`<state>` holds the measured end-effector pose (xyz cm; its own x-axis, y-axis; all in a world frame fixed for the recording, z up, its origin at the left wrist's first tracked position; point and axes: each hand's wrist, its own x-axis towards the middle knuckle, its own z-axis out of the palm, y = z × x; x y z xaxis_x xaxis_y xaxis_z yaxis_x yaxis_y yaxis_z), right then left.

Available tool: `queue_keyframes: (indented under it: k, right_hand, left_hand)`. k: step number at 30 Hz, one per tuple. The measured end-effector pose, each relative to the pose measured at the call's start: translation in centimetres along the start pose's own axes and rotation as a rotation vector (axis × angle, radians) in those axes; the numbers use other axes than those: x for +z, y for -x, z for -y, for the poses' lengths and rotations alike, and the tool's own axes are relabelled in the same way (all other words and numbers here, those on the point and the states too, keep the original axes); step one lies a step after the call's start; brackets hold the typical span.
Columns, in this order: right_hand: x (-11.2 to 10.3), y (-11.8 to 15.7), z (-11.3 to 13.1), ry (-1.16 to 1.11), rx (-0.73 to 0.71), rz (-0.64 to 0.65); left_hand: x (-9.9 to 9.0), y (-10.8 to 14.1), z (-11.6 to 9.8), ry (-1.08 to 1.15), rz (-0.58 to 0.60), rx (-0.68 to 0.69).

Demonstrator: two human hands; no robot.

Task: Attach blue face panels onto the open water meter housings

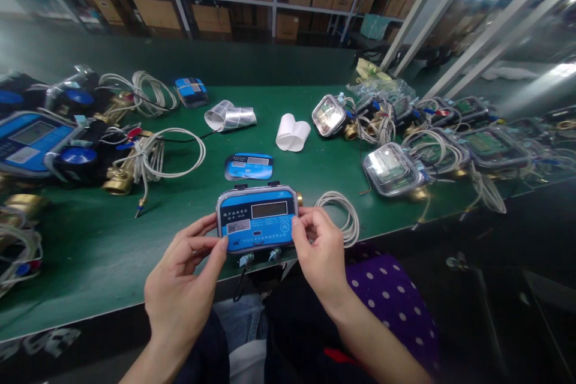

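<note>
A meter with a blue face plate and a small grey display sits at the front edge of the green table, its face turned up. My left hand is at its left side, thumb on the lower left corner of the plate and fingers behind. On the right side my right hand pinches the meter's edge, thumb on the face. Just behind the meter lie loose blue label plates. A coiled white cable rests beside my right hand.
Assembled meters with brass fittings and cables crowd the left. Clear-cased meters fill the right. A silver label roll, a white paper roll and a banded plate stack lie farther back on the table.
</note>
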<state>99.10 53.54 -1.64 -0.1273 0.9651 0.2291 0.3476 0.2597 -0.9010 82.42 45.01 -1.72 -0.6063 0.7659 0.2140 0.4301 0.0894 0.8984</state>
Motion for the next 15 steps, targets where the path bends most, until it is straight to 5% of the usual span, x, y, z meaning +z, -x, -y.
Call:
queue_keyframes:
  k: [8, 12, 15]
  right_hand:
    - [-0.8, -0.3, 0.1, 0.069, -0.061, 0.073]
    - [-1.3, -0.9, -0.5, 0.052, -0.073, 0.112]
    - [-1.3, -1.3, -1.3, -0.112, 0.036, 0.108]
  left_hand:
    - [-0.2, -0.7, 0.5, -0.097, 0.010, 0.074]
    - [-0.3, -1.7, 0.9, 0.155, 0.037, -0.059]
    - [-0.4, -3.6, 0.9, 0.316, 0.162, -0.152]
